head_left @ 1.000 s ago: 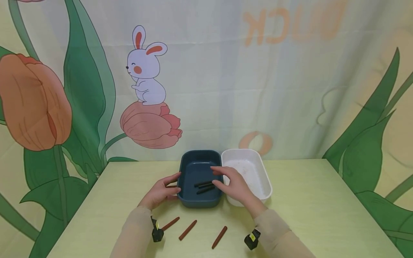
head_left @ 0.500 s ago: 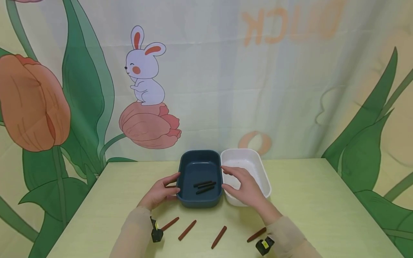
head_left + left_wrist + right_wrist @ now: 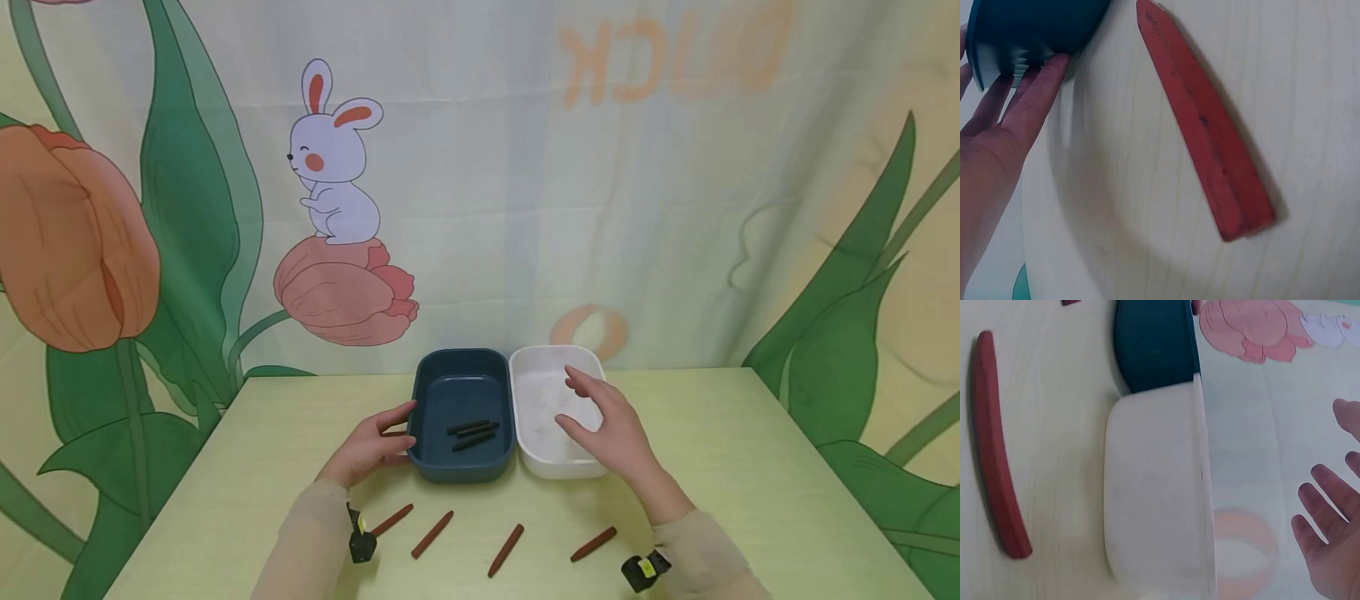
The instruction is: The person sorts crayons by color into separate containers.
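My left hand (image 3: 367, 447) touches the left side of the dark blue box (image 3: 462, 477). In the left wrist view its extended fingers (image 3: 1038, 103) lie along the outer wall. Several thin black sticks (image 3: 474, 438) lie inside this box. Above the white box (image 3: 558, 468) hovers my right hand (image 3: 618, 429), holding nothing, thumb and fingers spread apart. Tapered reddish-brown sticks, crayon-like, lie on the table in front: one (image 3: 393, 520) by the left wrist, one (image 3: 432, 534) beside it, another (image 3: 506, 550) in the middle, and one (image 3: 593, 544) near the right wrist.
The two boxes stand side by side, touching, at the back of the pale yellow table (image 3: 697, 433). Behind them hangs a printed curtain (image 3: 480, 192) with a rabbit and tulips. Each wrist wears a small black camera.
My right hand has moved right from over the blue box to above the white box, uncovering the rightmost brown stick. The left hand stays at the blue box.
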Demonstrator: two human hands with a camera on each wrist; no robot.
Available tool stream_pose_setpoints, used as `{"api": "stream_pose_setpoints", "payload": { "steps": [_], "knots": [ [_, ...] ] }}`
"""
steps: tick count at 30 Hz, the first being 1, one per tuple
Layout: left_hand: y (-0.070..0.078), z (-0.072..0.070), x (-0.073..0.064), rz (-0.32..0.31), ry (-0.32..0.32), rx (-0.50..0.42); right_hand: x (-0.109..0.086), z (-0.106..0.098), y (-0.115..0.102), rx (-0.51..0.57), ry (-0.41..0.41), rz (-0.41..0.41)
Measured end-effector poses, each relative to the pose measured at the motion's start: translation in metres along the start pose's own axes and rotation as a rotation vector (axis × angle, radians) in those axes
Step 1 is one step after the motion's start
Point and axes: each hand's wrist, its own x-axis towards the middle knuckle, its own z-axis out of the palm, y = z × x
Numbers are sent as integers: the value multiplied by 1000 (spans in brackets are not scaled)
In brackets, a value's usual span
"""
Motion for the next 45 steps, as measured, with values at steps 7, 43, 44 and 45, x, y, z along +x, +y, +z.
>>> {"api": "stream_pose_setpoints", "payload": {
  "steps": [7,43,44,45],
  "knots": [
    [2,-1,-2,-7,-15,-4,-5,-13,13,47,71,102],
    [-3,-1,3,16,-3,10,-22,-25,90,248,-203,521],
    [-3,-1,2,19,-7,9,-23,-25,92,259,-215,513],
    [-3,-1,2,22,-10,8,-23,-26,93,274,-223,514]
  ]
}}
